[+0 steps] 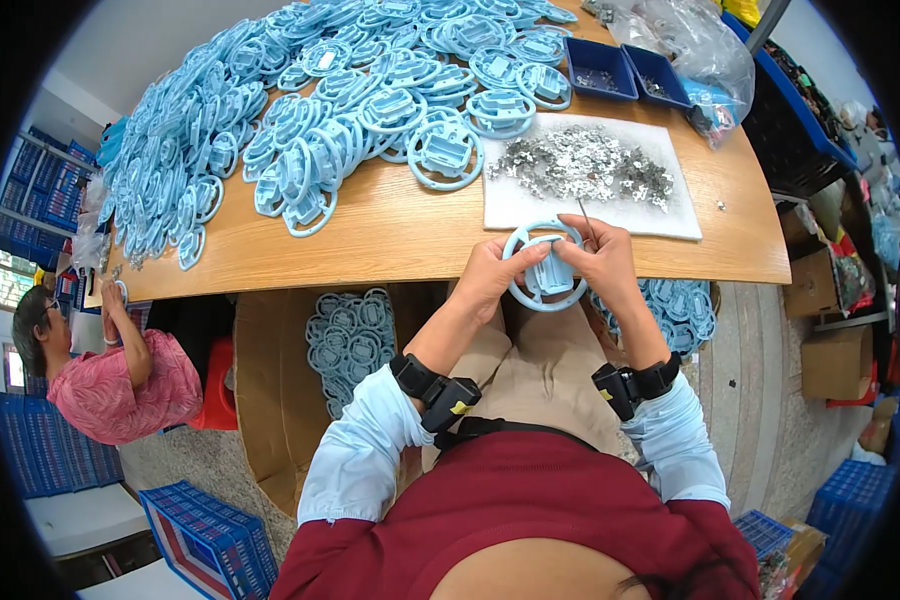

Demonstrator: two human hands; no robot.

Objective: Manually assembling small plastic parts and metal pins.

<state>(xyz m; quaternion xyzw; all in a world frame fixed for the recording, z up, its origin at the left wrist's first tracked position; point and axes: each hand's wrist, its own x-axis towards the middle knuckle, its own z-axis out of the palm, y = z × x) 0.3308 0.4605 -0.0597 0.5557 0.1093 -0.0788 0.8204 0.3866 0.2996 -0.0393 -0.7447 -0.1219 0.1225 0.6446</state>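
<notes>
In front of the table edge, above my lap, both hands hold a light blue plastic toy steering wheel. My left hand grips its left rim, the thumb lying over the centre. From the right, my right hand closes on the wheel with thumb and fingers at its upper middle. A thin dark metal rod, perhaps a tweezer or pick, sticks up from the right fingers; its lower end is hidden. Beyond the hands, small silvery metal pieces lie heaped on a white foam sheet.
Many matching wheels cover the table's far left and middle. Two dark blue trays with small parts stand at the back, beside a clear plastic bag. Cartons of wheels sit below the table edge. At far left, another person works.
</notes>
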